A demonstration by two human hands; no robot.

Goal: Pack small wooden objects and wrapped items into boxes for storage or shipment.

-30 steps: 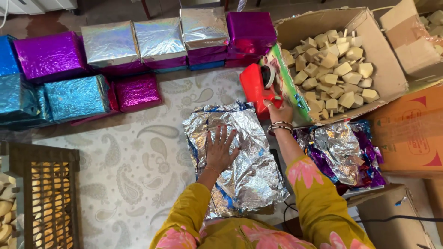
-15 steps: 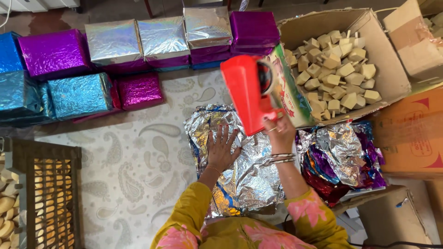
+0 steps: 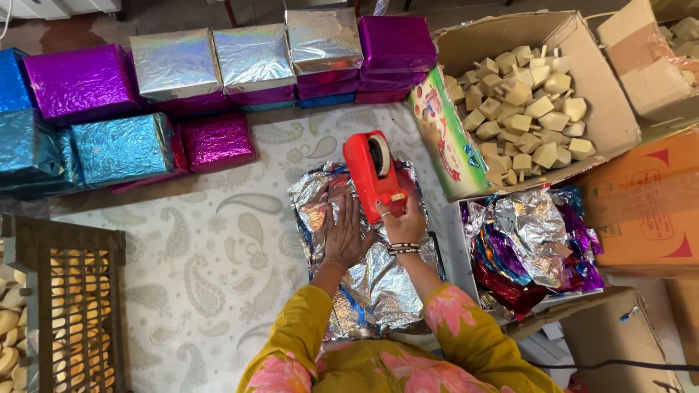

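Silver foil-wrapped box [image 3: 378, 284] lies on the paisley floor mat [image 3: 218, 247], centre of the scene, just in front of the person. Left hand [image 3: 344, 234] lies flat and spread on the foil, fingers pointing far, pressing the wrap down; it grips nothing. Right hand [image 3: 402, 220] is closed around the handle of the red tape dispenser [image 3: 375, 175], whose roll end sits at the far edge of the box, touching or just above the foil; cannot tell which. Judgement: for a clean strip, keep the flat palm just beside the dispenser so the foil stays taut, set the tape edge firmly on the seam, then draw in a straight line. Loose, crinkled foil could tear or bunch. Open carton of pale blocks [image 3: 531, 109] to the right, wrapped boxes [image 3: 255, 58] far left.
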